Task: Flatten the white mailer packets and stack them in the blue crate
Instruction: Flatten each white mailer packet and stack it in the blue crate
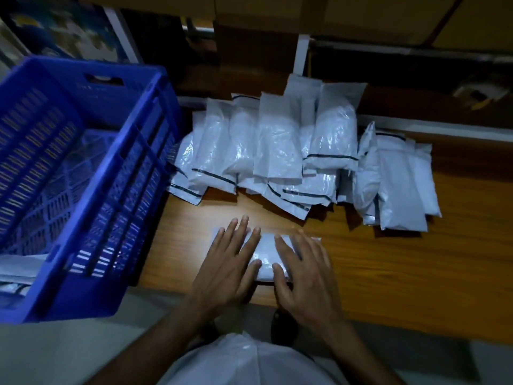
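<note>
One white mailer packet (pixel 267 252) lying flat near the bottom centre of the frame, right at the near edge of the wooden table (pixel 402 262). Left hand (pixel 230 262) pressing down on its left half, fingers straight and spread, palm flat. Right hand (pixel 302 269) doing the same on the right half — fingers splayed, nothing pinched or curled round, thumbs pointing in toward each other over the middle of the packet. Just beyond, across the centre and out to the right of the frame, a big loose pile of white packets (pixel 291 151), overlapping every which way, some puffy, dark seal strips showing on several. Blue crate (pixel 91 184) filling the left side of the frame, slotted walls, standing just beside the table — a few white packets (pixel 16 270) visible in its lower left corner. Cardboard boxes (pixel 333 18) along the top of the frame, dim and blurry.
</note>
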Available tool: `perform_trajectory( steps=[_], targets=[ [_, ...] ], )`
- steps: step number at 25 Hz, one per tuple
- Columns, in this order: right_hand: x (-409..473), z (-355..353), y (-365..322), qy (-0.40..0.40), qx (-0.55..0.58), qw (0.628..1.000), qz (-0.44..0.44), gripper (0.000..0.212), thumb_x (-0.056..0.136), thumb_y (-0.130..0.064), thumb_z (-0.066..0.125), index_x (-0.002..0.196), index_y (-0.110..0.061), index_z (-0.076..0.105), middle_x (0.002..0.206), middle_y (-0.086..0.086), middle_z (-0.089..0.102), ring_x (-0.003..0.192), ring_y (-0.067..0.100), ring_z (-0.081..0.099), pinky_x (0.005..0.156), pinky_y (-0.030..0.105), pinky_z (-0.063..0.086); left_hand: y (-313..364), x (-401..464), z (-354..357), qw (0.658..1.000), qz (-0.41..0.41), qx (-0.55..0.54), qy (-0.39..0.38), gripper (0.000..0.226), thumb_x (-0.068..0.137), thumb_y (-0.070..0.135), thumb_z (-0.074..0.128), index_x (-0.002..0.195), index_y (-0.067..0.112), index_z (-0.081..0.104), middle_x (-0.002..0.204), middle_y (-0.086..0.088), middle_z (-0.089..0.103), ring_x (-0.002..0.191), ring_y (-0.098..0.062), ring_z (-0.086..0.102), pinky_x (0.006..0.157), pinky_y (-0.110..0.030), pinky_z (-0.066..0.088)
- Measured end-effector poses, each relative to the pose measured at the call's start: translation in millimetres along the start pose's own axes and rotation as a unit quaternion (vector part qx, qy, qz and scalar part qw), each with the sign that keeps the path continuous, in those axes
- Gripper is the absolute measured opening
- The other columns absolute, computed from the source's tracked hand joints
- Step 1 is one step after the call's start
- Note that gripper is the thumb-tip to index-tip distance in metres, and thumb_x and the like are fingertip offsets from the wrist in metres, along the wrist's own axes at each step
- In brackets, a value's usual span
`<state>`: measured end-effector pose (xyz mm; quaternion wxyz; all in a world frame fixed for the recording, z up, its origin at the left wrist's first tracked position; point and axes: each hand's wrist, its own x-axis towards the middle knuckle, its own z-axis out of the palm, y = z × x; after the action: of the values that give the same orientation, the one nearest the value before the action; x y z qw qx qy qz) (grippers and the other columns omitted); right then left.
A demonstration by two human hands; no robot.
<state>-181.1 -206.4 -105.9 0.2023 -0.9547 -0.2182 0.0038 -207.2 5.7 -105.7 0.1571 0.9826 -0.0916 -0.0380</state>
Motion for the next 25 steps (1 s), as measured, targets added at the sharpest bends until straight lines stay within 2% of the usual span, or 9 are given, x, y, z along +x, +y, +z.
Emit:
perform_trajectory(
  steps=[2, 3, 6, 9, 14, 18, 22, 25],
  targets=[
    [12, 11, 2, -0.019, -0.021, 1.0, 0.006, 0.06, 0.105, -0.049, 0.04, 0.161, -0.027, 0.036, 0.168, 0.008, 0.031, 0.156, 0.023, 0.025, 0.129, 0.047, 0.011, 3, 13, 6, 0.999, -0.035, 0.003, -0.015, 0.066, 0.106, 0.056, 0.015, 0.164, 0.023, 0.014, 0.171, -0.005, 0.001, 0.158, -0.021, 0.0, 0.128, -0.045, 0.007],
    [12, 17, 3, -0.024, -0.024, 0.999, 0.012, 0.062, 0.105, -0.05, 0.037, 0.162, -0.028, 0.033, 0.169, 0.008, 0.029, 0.157, 0.023, 0.022, 0.13, 0.047, 0.008, 2, 13, 9, 0.999, -0.037, 0.011, -0.021, 0.066, 0.106, 0.055, 0.016, 0.163, 0.023, 0.016, 0.171, -0.005, 0.007, 0.158, -0.022, 0.007, 0.128, -0.045, 0.011],
    [3, 27, 1, -0.025, -0.031, 0.999, 0.022, 0.064, 0.103, -0.048, 0.037, 0.164, -0.028, 0.029, 0.171, 0.007, 0.024, 0.159, 0.023, 0.018, 0.129, 0.053, 0.012, -3, 6, 17, 0.999, -0.024, 0.028, -0.023, 0.064, 0.107, 0.052, 0.021, 0.163, 0.022, 0.02, 0.17, -0.006, 0.015, 0.156, -0.023, 0.018, 0.127, -0.045, 0.016],
    [1, 30, -4, -0.02, -0.052, 0.998, 0.034, 0.066, 0.102, -0.045, 0.039, 0.163, -0.025, 0.03, 0.172, 0.008, 0.022, 0.159, 0.023, 0.016, 0.127, 0.055, 0.014, 2, 8, 19, 0.998, -0.03, 0.047, -0.004, 0.062, 0.107, 0.045, 0.023, 0.162, 0.017, 0.022, 0.17, -0.009, 0.015, 0.157, -0.024, 0.013, 0.126, -0.048, 0.016],
    [6, 36, 1, -0.011, -0.071, 0.997, 0.02, 0.064, 0.101, -0.041, 0.041, 0.161, -0.018, 0.037, 0.169, 0.011, 0.029, 0.158, 0.026, 0.022, 0.125, 0.057, 0.019, 4, 14, 18, 0.997, -0.033, 0.074, -0.015, 0.062, 0.106, 0.042, 0.024, 0.161, 0.015, 0.025, 0.169, -0.012, 0.017, 0.157, -0.026, 0.011, 0.127, -0.048, 0.011],
    [7, 39, 3, -0.013, -0.078, 0.997, 0.025, 0.064, 0.101, -0.042, 0.041, 0.16, -0.018, 0.038, 0.169, 0.01, 0.03, 0.158, 0.026, 0.022, 0.125, 0.056, 0.02, 7, 17, 18, 0.996, -0.037, 0.082, -0.02, 0.061, 0.106, 0.043, 0.024, 0.16, 0.015, 0.029, 0.169, -0.012, 0.02, 0.157, -0.026, 0.014, 0.127, -0.046, 0.009],
    [14, 41, 7, 0.001, -0.069, 0.997, 0.021, 0.063, 0.1, -0.041, 0.04, 0.159, -0.017, 0.04, 0.167, 0.011, 0.034, 0.155, 0.028, 0.029, 0.123, 0.057, 0.024, 7, 21, 17, 0.995, -0.04, 0.085, -0.021, 0.06, 0.107, 0.044, 0.023, 0.16, 0.016, 0.03, 0.168, -0.012, 0.021, 0.156, -0.027, 0.016, 0.127, -0.047, 0.011],
    [17, 35, 7, -0.016, -0.062, 0.998, 0.019, 0.063, 0.103, -0.042, 0.038, 0.162, -0.02, 0.034, 0.169, 0.008, 0.029, 0.157, 0.024, 0.024, 0.126, 0.053, 0.018, 6, 21, 16, 0.995, -0.044, 0.085, -0.018, 0.06, 0.106, 0.044, 0.024, 0.159, 0.015, 0.031, 0.167, -0.013, 0.023, 0.155, -0.028, 0.019, 0.127, -0.048, 0.013]
  ],
)
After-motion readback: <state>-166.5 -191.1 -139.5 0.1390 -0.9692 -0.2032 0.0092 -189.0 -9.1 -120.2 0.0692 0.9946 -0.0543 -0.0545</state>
